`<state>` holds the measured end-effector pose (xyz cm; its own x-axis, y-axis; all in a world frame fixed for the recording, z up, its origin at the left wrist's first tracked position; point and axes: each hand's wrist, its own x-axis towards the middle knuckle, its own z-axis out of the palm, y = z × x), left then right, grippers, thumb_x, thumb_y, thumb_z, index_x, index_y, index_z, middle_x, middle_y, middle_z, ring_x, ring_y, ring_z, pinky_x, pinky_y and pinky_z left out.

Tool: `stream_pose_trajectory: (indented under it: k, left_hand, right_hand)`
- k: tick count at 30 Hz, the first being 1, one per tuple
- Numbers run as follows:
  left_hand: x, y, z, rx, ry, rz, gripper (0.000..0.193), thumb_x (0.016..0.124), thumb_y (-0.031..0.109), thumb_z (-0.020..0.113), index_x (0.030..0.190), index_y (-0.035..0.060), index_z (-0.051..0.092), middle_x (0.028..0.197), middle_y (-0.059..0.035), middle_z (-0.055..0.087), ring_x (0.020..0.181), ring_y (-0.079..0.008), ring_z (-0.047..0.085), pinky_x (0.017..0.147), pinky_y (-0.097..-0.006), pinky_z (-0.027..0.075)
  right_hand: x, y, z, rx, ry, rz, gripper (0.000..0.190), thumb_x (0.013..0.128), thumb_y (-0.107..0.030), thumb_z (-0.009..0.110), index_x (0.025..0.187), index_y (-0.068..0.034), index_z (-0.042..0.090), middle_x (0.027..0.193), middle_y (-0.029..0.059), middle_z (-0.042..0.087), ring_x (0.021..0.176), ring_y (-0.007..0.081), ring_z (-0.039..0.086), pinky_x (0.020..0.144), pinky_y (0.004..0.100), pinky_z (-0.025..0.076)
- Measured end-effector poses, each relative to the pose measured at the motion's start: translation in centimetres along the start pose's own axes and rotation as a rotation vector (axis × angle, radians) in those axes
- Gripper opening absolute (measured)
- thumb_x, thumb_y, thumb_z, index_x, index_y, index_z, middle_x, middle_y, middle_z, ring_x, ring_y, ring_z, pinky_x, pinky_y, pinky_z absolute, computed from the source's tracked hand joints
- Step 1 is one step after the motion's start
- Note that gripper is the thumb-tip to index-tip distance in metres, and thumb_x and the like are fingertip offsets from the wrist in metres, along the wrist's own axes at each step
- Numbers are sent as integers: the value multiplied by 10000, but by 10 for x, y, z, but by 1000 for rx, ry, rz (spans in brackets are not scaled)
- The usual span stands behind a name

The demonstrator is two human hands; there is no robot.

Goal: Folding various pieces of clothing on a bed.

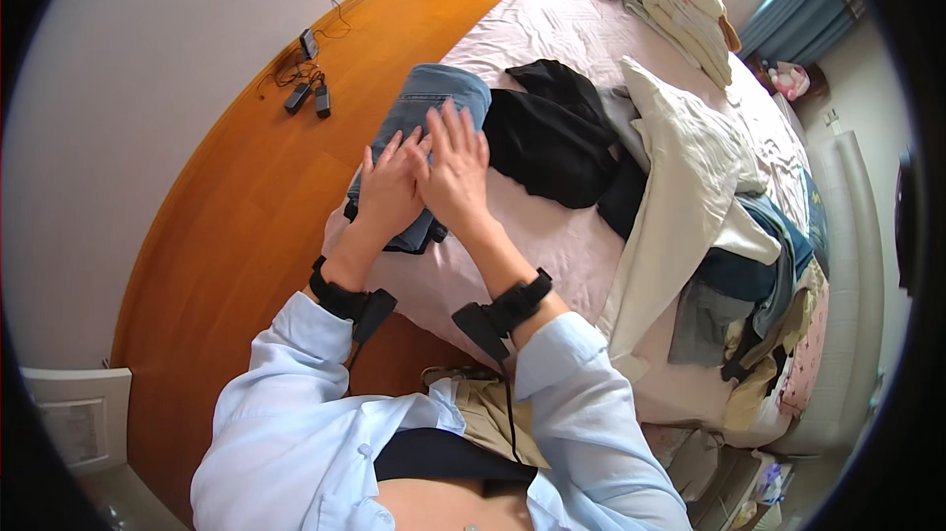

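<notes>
Folded blue denim jeans (436,80) lie near the bed's left edge, with dark cloth showing at their lower end. Over them is my left hand (386,187), palm down and fingers spread. My right hand (458,176) is just beside it, fingers extended towards the top of the jeans, its thumb side overlapping my left fingers. Neither hand grips anything; whether the palms press on the denim cannot be told. To the right of the jeans lies a crumpled black garment (554,132).
White trousers (676,184) stretch across the pink bed sheet (532,228). Beyond them is a heap of mixed clothes (746,272) near the headboard (850,272). Folded quilts (680,14) sit at the far end. Power adapters (310,99) and cables lie on the wooden floor (244,191).
</notes>
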<state>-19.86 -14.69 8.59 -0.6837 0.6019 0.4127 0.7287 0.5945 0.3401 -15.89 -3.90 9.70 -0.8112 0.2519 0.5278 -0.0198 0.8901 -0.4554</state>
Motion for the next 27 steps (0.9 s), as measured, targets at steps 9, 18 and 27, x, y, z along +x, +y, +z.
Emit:
stream_pose_trajectory:
  k: [9,18,27]
  left_hand:
    - [4,9,12,155,-66,35,486,877,318,441,1337,165,412,1382,-69,397,1291,-282,336,1014,-595,200]
    - [12,58,-18,95,-32,62,361,875,325,489,1165,126,567,1290,-96,491,1231,-291,414,1028,-545,229]
    - [12,74,-5,102,-49,101,397,824,311,570,1178,130,550,1266,-96,501,1233,-312,398,1009,-580,227]
  right_hand:
    - [-13,23,-6,157,-308,189,654,894,-510,365,1362,-53,338,1475,127,199,1375,294,118,1088,470,107]
    - [-91,84,-51,169,-84,145,648,854,-404,563,1331,-20,350,1384,193,340,1244,350,369,1009,421,311]
    - [-116,118,-67,100,-68,265,627,861,-391,559,1328,-29,348,1377,224,327,1238,374,364,1000,440,326]
